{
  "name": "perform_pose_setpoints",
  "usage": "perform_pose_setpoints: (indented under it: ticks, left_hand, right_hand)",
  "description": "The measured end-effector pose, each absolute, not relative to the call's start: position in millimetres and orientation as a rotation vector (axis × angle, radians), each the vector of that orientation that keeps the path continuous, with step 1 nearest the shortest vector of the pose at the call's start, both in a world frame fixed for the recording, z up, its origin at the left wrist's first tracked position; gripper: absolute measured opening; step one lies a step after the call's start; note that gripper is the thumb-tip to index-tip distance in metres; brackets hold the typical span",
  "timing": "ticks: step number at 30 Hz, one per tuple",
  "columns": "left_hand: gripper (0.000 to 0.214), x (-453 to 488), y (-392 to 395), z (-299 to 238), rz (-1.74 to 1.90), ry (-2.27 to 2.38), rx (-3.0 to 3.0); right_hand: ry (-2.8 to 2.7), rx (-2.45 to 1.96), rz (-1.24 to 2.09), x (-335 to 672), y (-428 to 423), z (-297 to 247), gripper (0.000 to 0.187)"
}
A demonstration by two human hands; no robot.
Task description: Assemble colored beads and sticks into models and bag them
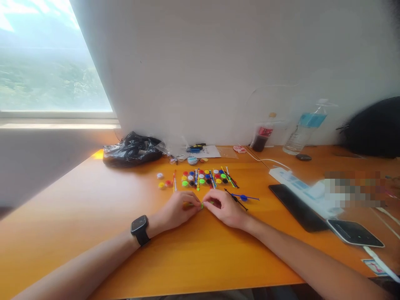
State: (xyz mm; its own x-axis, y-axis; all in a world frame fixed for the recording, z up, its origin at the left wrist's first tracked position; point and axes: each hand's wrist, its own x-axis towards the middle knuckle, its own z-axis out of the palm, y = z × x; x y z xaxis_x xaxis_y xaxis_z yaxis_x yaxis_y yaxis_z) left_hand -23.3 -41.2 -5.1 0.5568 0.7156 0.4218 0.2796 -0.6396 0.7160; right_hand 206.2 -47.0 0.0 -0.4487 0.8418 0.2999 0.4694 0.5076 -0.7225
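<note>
My left hand (179, 210), with a black watch on its wrist, and my right hand (223, 207) meet on the orange table (200, 258), fingertips pinched together. Between them sits a small green piece on a thin stick (203, 205), held from both sides. Just beyond lie several coloured round caps and thin coloured sticks (203, 178) in rows. A blue stick with a blue disc on it (244, 197) and a black stick (236, 199) lie right of my right hand.
A black plastic bag (133, 149) sits at the back left. At the back right stand a dark drink bottle (261, 136) and a water bottle (304, 130). A black tablet (298, 207), a phone (354, 232) and a white power strip (289, 176) lie on the right.
</note>
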Motion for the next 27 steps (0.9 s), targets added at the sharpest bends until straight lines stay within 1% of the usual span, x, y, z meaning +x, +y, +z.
perform_pose_setpoints:
  ticks: [9, 16, 20, 23, 27]
  left_hand:
    - [0.015, -19.1, -46.0, 2.4, 0.908, 0.825, 2.237]
    - [0.01, -22.1, -45.2, 2.5, 0.921, 0.816, 2.315]
    - [0.004, -26.5, -49.8, 8.7, 0.975, 0.839, 2.333]
    - [0.015, -29.6, -52.1, 14.1, 1.07, 0.94, 2.317]
    - [0.017, -30.8, -52.4, 18.6, 1.174, 1.072, 2.302]
  right_hand:
    - [-2.141, -1.048, 0.667, 206.7, -46.7, -8.2, 0.009]
    - [-2.081, -1.045, 0.698, 207.4, -48.1, -4.3, 0.01]
    - [-1.924, -1.113, 0.788, 214.1, -44.8, -1.6, 0.026]
    - [-1.807, -1.185, 0.89, 218.3, -43.7, 1.2, 0.038]
    - [-1.671, -1.201, 1.047, 219.0, -47.2, 7.7, 0.05]
